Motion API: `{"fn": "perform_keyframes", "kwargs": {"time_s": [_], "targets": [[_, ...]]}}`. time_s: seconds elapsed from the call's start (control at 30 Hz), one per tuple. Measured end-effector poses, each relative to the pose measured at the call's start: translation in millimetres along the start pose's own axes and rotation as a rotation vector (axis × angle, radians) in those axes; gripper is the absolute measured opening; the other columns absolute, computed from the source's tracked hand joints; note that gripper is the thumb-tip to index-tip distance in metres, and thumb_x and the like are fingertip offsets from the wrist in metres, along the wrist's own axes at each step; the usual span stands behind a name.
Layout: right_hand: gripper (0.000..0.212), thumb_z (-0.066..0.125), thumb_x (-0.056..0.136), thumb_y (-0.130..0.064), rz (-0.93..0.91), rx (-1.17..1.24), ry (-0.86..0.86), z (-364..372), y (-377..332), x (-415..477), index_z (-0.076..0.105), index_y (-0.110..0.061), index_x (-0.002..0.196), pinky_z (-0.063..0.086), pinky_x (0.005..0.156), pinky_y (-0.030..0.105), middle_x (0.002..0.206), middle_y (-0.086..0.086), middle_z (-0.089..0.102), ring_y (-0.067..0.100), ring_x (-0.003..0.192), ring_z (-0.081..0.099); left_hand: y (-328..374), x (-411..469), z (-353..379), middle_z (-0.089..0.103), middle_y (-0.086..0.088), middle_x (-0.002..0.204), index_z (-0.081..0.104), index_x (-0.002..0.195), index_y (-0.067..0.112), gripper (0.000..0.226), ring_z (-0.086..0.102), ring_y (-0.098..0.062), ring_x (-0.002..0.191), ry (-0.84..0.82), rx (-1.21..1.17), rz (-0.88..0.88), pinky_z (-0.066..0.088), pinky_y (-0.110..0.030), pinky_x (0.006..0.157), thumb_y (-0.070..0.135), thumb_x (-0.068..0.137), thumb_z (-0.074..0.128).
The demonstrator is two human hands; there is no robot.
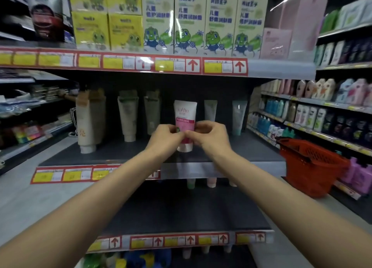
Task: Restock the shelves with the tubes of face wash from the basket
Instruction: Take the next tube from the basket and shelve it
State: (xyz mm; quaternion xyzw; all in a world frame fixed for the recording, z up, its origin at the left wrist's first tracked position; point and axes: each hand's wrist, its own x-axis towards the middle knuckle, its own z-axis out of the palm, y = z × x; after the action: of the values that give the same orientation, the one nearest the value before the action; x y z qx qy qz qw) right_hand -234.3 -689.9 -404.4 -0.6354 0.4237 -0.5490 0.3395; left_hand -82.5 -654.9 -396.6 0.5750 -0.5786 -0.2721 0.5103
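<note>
Currently upright and cap-down at the middle shelf (pixel 251 153), cap at or just above its surface: pink-and-white tube (pixel 185 124), pinched at its lower body between left hand (pixel 167 135) and right hand (pixel 209 135), both curled against its sides. Probably light, with soft squeezable walls and a glossy, possibly slippery skin. Grip low, near the stiffer cap, with light pressure to avoid denting. Narrow base, so prone to tipping; steady before release. Beside the shelf at right: red basket (pixel 298 144), contents hidden.

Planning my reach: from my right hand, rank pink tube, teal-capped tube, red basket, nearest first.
1. pink tube, held by the right hand, shelf centre.
2. teal-capped tube, just right, further back.
3. red basket, far right, beside the shelf.
</note>
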Motion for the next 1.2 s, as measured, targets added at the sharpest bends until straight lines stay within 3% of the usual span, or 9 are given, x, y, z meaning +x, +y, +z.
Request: {"fn": "perform_keyframes", "kwargs": {"time_s": [0.2, 0.33, 0.53, 0.7, 0.77, 0.9, 0.97, 1.07, 1.2], "targets": [[0.039, 0.09, 0.078, -0.022, 0.028, -0.056, 0.056, 26.2, 30.7, 51.4, 0.075, -0.013, 0.112, 0.061, 0.083, 0.027, 0.1, 0.0, 0.078, 0.014, 0.095, 0.074, -21.1, 59.8, 13.2, 0.078, -0.009, 0.095, 0.075, 0.101, 0.012, 0.013, 0.074, -0.023, 0.09, 0.037, 0.026, -0.099, 0.062, -0.039, 0.081, 0.021, 0.094, 0.07], [0.039, 0.087, 0.081, -0.024, 0.044, -0.116, 0.068, 34.2, 43.9, 68.8, 0.073, -0.014, 0.116, 0.059, 0.087, 0.029, 0.104, -0.001, 0.076, 0.014, 0.096, 0.071, -29.4, 84.1, 22.5, 0.074, -0.015, 0.098, 0.07, 0.111, 0.002, 0.02, 0.069, -0.024, 0.083, 0.089, 0.045, -0.153, 0.048, -0.028, 0.059, 0.015, 0.096, 0.064], [0.048, 0.089, 0.078, -0.031, 0.075, -0.265, 0.03, 34.2, 49.0, 71.3, 0.068, -0.017, 0.119, 0.059, 0.089, 0.035, 0.099, -0.002, 0.072, 0.019, 0.099, 0.071, -28.1, 79.0, 25.1, 0.068, -0.011, 0.089, 0.066, 0.117, 0.0, 0.021, 0.064, -0.021, 0.077, 0.061, 0.009, -0.22, 0.047, -0.028, 0.058, 0.003, 0.097, 0.061], [0.07, 0.093, 0.071, -0.043, 0.129, -0.289, 0.012, 19.5, 36.8, 53.4, 0.063, -0.017, 0.129, 0.058, 0.092, 0.034, 0.11, 0.0, 0.073, 0.019, 0.104, 0.069, -6.9, 53.7, 7.9, 0.069, -0.025, 0.119, 0.062, 0.132, -0.001, 0.034, 0.067, -0.037, 0.105, 0.063, 0.004, -0.238, 0.051, -0.037, 0.08, 0.004, 0.098, 0.058], [0.065, 0.093, 0.072, -0.038, 0.118, -0.288, 0.012, 8.5, 21.8, 41.1, 0.064, -0.017, 0.127, 0.058, 0.092, 0.035, 0.1, -0.004, 0.07, 0.017, 0.098, 0.068, 6.7, 36.1, -0.2, 0.068, -0.02, 0.111, 0.058, 0.137, 0.004, 0.038, 0.065, -0.039, 0.113, 0.068, 0.016, -0.218, 0.052, -0.04, 0.086, 0.006, 0.099, 0.06], [0.049, 0.092, 0.075, -0.029, 0.082, -0.284, -0.04, -11.8, -14.3, 7.7, 0.068, -0.019, 0.117, 0.062, 0.084, 0.041, 0.086, -0.006, 0.066, 0.012, 0.081, 0.067, 29.2, 3.3, -14.7, 0.068, -0.021, 0.127, 0.058, 0.142, 0.009, 0.048, 0.064, -0.037, 0.123, 0.05, 0.031, -0.186, 0.057, -0.045, 0.099, 0.01, 0.095, 0.068], [0.043, 0.091, 0.078, -0.029, 0.032, -0.314, -0.078, -20.0, -29.8, -12.2, 0.069, -0.022, 0.115, 0.062, 0.082, 0.041, 0.086, -0.007, 0.067, 0.011, 0.08, 0.068, 37.4, -13.9, -18.8, 0.071, -0.016, 0.117, 0.063, 0.137, 0.011, 0.043, 0.068, -0.031, 0.112, 0.028, 0.045, -0.165, 0.058, -0.042, 0.096, 0.01, 0.094, 0.068], [0.043, 0.088, 0.078, -0.038, -0.062, -0.391, -0.144, -30.7, -41.3, -47.6, 0.07, -0.029, 0.116, 0.059, 0.088, 0.035, 0.095, -0.01, 0.069, 0.008, 0.093, 0.068, 45.0, -49.1, -21.2, 0.073, -0.008, 0.093, 0.069, 0.127, 0.016, 0.033, 0.067, -0.02, 0.085, 0.003, 0.07, -0.082, 0.052, -0.033, 0.074, 0.009, 0.095, 0.066], [0.044, 0.084, 0.079, -0.041, -0.101, -0.442, -0.27, -44.9, -39.4, -110.6, 0.068, -0.034, 0.12, 0.057, 0.088, 0.028, 0.105, -0.012, 0.069, 0.003, 0.097, 0.066, 33.9, -106.4, -19.7, 0.075, 0.002, 0.108, 0.071, 0.12, 0.03, 0.03, 0.071, -0.013, 0.099, -0.071, 0.128, 0.074, 0.06, -0.036, 0.083, 0.011, 0.097, 0.064]]}}
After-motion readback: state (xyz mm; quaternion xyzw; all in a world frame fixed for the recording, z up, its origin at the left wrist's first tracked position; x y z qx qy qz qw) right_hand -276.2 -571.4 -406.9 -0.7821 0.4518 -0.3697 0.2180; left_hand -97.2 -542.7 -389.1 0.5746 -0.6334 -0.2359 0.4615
